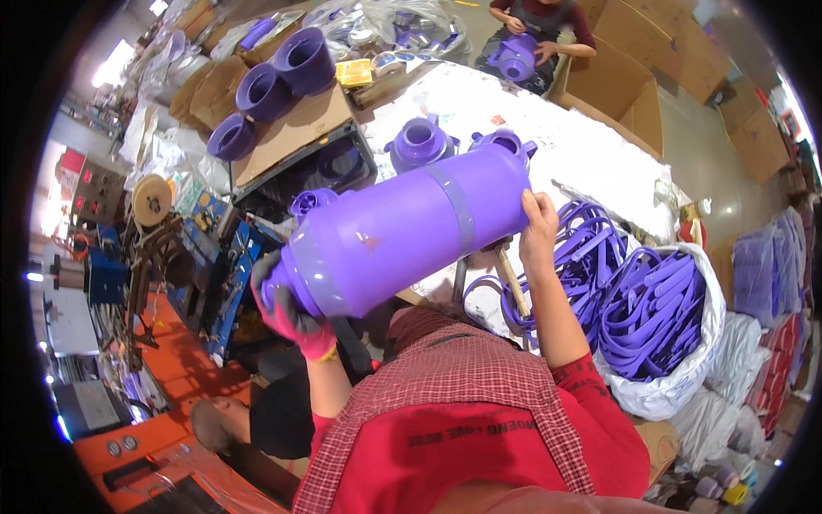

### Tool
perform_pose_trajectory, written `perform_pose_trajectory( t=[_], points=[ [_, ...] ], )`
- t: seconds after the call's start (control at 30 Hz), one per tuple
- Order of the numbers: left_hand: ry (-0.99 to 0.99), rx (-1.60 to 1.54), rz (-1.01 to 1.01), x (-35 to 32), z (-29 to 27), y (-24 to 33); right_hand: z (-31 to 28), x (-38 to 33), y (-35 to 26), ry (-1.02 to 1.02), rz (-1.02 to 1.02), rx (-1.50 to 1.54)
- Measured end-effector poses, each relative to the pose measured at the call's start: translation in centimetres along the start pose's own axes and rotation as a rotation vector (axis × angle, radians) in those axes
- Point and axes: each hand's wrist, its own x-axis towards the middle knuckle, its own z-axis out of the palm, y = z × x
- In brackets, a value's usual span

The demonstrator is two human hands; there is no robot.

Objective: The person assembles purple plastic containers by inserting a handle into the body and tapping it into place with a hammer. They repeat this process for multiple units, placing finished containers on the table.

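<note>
A big purple thermos flask (394,231) lies tilted across the front of me, held up above the table with its narrow neck end at the lower left. My left hand (295,321), in a pink and grey glove, is closed round that neck. At the other end my bare right hand (539,231) grips the edge of the base. Behind the flask, a purple flask top (419,141) and a second, partly hidden purple part (507,141) stand on the white table (582,141). A wooden tool handle (516,287) shows below the flask.
Purple strap handles (591,248) are heaped at the right, beside a white sack (655,398) of more. Purple rings (264,92) sit on cardboard over a black crate (342,158). Across the table, a person (556,26) holds a purple part; another (257,424) is at lower left.
</note>
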Motion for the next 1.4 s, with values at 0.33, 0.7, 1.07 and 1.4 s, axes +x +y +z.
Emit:
perform_pose_trajectory(
  t=[0.33, 0.7, 1.07, 1.4],
  points=[
    [-0.033, -0.147, -0.086, -0.6, -2.0, -2.9, 2.2, -1.6, -3.1, -0.015, -0.153, -0.130],
    [-0.003, -0.398, -0.074, -1.4, -6.4, -3.6, 4.1, -3.8, 1.5, -0.025, 0.138, -0.069],
    [0.542, -0.492, -0.689, -8.3, -16.9, -12.7, 0.0, -4.4, 9.9, -0.558, 0.340, -0.278],
    [0.854, -0.310, -0.881, -8.5, -22.3, -14.9, -16.8, -10.5, 25.4, -0.876, 0.192, -1.547]
  ],
)
